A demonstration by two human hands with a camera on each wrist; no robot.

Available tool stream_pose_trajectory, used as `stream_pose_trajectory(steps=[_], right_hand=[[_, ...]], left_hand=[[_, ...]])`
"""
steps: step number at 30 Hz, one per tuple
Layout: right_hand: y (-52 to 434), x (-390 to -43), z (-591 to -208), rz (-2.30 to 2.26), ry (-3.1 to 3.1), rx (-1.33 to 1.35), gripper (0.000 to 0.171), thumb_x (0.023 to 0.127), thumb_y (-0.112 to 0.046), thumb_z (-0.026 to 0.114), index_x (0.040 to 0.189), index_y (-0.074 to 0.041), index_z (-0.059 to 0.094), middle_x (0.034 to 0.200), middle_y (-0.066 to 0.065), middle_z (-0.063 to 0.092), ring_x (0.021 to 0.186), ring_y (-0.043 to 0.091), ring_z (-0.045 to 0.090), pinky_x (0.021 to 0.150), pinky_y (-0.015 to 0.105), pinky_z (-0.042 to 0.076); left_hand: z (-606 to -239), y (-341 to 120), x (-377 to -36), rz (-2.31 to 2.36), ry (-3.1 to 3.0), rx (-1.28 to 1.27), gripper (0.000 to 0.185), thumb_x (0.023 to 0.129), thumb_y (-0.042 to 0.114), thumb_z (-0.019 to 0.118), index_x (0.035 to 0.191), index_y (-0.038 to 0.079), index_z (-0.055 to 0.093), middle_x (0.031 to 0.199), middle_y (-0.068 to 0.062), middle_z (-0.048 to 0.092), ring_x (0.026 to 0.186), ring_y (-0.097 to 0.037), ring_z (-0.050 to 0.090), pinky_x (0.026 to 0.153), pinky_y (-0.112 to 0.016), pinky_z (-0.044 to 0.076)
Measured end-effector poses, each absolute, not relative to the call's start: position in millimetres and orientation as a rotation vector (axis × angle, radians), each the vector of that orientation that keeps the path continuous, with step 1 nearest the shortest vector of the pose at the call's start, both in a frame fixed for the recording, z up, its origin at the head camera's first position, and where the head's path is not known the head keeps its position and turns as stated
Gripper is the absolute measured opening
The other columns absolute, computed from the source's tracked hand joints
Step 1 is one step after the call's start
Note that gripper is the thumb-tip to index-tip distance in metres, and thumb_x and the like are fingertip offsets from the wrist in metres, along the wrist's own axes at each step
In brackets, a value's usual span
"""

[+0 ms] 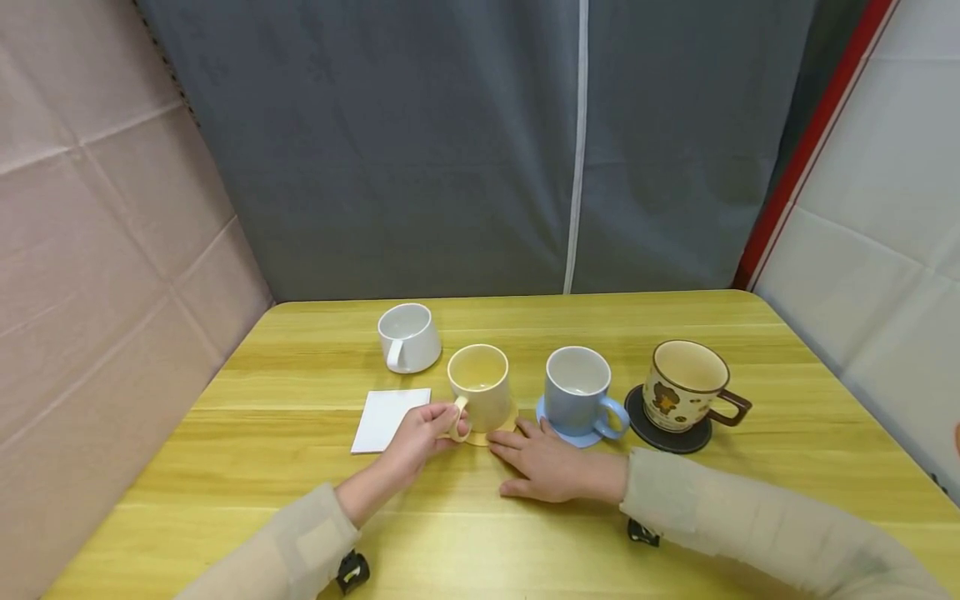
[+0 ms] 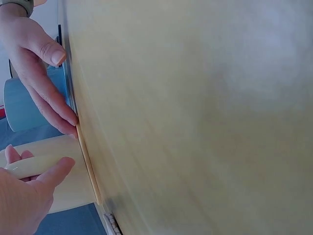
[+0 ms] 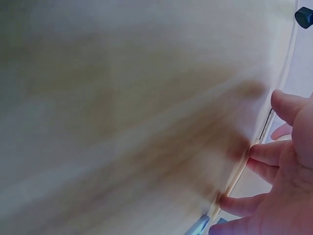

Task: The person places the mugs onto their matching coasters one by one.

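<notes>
My left hand [image 1: 411,442] grips the handle of a pale yellow mug [image 1: 486,407], thumb on one side and fingers curled through behind it. The mug stands upright over a round yellow coaster [image 1: 512,419]. Beside it my right hand [image 1: 551,468] lies low over the table, palm down with fingers spread and extended. Its fingertips are right at the coaster's edge; the left wrist view shows them at the thin coaster rim [image 2: 87,156] near the yellow mug [image 2: 63,188]. Just beyond the right hand is a blue mug [image 1: 572,408] on a light blue coaster [image 1: 579,442].
A white mug [image 1: 420,346] stands at the back left, behind a square white coaster [image 1: 381,421]. To the right, a cream mug with a bear picture and brown handle [image 1: 667,404] sits on a black coaster [image 1: 684,439]. A grey curtain [image 1: 420,150] hangs behind the wooden table [image 1: 300,467].
</notes>
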State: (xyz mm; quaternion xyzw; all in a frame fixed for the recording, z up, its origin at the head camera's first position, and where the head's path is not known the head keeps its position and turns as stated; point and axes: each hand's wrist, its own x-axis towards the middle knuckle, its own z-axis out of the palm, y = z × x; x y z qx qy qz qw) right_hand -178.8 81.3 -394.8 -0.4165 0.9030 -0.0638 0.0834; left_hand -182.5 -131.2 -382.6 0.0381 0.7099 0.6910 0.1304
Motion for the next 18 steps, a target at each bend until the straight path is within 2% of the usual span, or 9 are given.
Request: stream_pose_trajectory(steps=[4, 9, 18], right_hand=[[80.8, -179.9, -395.3, -0.180, 2.697, -1.239, 0.060, 0.090, -0.046, 0.050, 0.138, -0.010, 0.041, 0.146, 0.003, 0.035, 0.129, 0.044, 0.029, 0.098, 0.066, 0.022], [81.5, -179.4, -392.7, -0.205, 2.686, -1.232, 0.059, 0.091, -0.044, 0.050, 0.138, -0.009, 0.041, 0.145, 0.004, 0.035, 0.129, 0.043, 0.029, 0.099, 0.065, 0.022], [87.4, -174.0, -382.6, -0.304, 2.641, -1.225, 0.060, 0.092, -0.040, 0.050, 0.139, -0.006, 0.038, 0.146, 0.011, 0.033, 0.130, 0.042, 0.028, 0.103, 0.060, 0.023]], left_hand=[[-381.8, -131.0, -182.6, 2.006, 2.088, 0.099, 0.033, 0.095, 0.014, 0.046, 0.107, -0.017, 0.053, 0.083, -0.001, 0.063, 0.083, -0.010, 0.059, 0.082, -0.036, 0.050], [-378.7, -136.8, -183.5, 1.964, 2.255, 0.042, 0.030, 0.092, 0.014, 0.052, 0.107, -0.011, 0.060, 0.086, -0.003, 0.064, 0.080, -0.010, 0.057, 0.079, -0.034, 0.049], [-363.2, -180.1, -196.1, 1.912, 2.571, -0.068, 0.033, 0.093, 0.022, 0.054, 0.107, -0.007, 0.059, 0.093, -0.008, 0.067, 0.086, -0.017, 0.059, 0.081, -0.036, 0.049]])
